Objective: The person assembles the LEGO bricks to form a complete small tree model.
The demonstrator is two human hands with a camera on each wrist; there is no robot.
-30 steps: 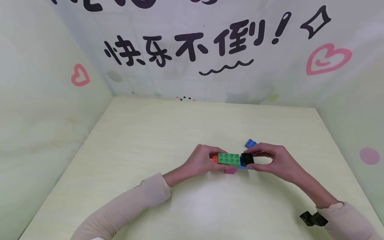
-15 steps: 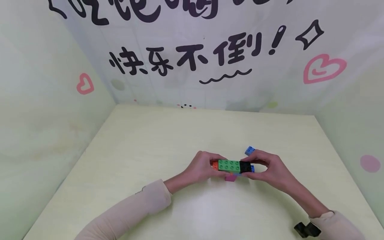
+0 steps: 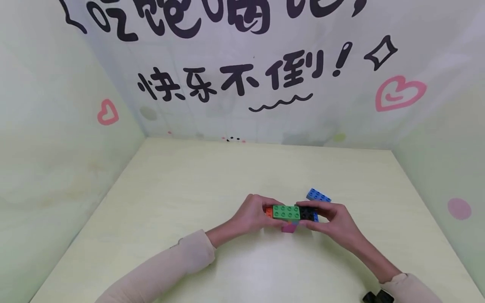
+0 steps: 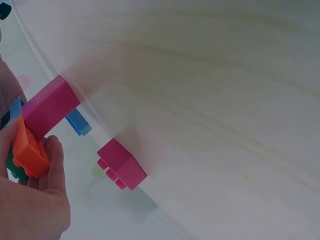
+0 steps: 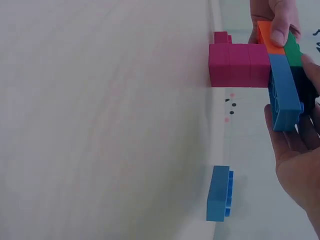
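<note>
A toy brick build is held up between two hands. My left hand [image 3: 246,216] grips its left end, where an orange brick [image 4: 30,150] lies under a green brick [image 3: 286,212]. My right hand [image 3: 337,223] pinches a black brick [image 3: 306,213] that sits against the green one's right end, above a blue brick [image 5: 285,95]. Part of the blue brick sticks out past the black one. From the underside a stack of pink bricks [image 5: 239,65] hangs down. Fingers hide parts of the orange and black bricks, so I cannot tell whether the black one is fully seated.
A loose blue brick [image 3: 317,195] lies on the table [image 3: 212,168] behind the right hand. A separate pink brick [image 4: 121,164] shows in the left wrist view. Some black object [image 3: 379,296] is at the right sleeve. Printed cloth walls [image 3: 246,122] edge the table.
My right hand has brought the black brick left, from turned and tilted to level beside the green brick. The left hand keeps its grip. The head view has shifted a little.
</note>
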